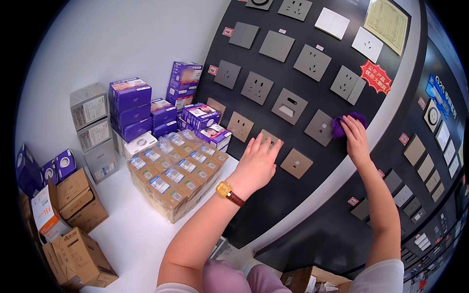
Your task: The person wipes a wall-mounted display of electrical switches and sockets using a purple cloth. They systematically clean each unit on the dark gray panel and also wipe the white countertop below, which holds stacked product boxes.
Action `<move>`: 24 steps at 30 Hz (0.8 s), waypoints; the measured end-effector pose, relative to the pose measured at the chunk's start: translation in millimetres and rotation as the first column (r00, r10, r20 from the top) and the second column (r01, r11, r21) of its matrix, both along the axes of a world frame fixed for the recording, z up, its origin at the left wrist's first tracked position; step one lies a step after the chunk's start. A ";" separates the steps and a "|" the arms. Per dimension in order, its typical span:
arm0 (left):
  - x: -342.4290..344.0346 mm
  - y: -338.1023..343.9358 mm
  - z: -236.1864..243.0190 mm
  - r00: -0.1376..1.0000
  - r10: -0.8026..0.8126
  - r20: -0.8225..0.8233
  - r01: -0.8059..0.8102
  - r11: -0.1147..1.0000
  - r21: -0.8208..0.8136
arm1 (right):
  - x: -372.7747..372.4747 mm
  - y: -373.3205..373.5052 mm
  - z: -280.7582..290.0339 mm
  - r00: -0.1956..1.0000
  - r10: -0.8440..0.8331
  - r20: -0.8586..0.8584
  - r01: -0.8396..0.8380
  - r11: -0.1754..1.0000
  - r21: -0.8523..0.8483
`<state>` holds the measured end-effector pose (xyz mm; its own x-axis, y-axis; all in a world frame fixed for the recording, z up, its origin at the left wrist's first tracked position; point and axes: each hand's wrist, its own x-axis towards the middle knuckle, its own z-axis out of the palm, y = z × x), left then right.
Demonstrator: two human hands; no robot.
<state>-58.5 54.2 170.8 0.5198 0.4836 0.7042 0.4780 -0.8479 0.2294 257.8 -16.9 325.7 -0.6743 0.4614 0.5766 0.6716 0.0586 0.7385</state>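
Note:
My left hand point(255, 165), with a gold watch point(224, 189) on its wrist, lies with fingers stretched over a beige wall plate point(267, 134) and partly covers it. Bunched under the fingers of my right hand point(356, 141) is a purple cloth point(337, 128). It presses on the black display board point(298, 73), at the right edge of a grey socket plate point(317, 129). Below and between the two hands sits a beige plate point(296, 163) with a small centre port. A beige socket plate point(240, 126) is just left of my left hand.
On the white table point(132, 244) at left stand a plastic-wrapped block of brown boxes point(172, 207), purple boxes point(129, 110), grey boxes point(93, 132) and opened cartons point(80, 256). An open carton point(337, 281) is low at right. Another display board point(415, 190) stands farther right.

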 end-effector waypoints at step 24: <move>0.8 3.2 -5.7 0.991 0.051 -0.121 -0.069 0.987 -0.145 | -113.7 125.5 -111.7 0.992 0.043 0.115 0.002 0.929 -0.371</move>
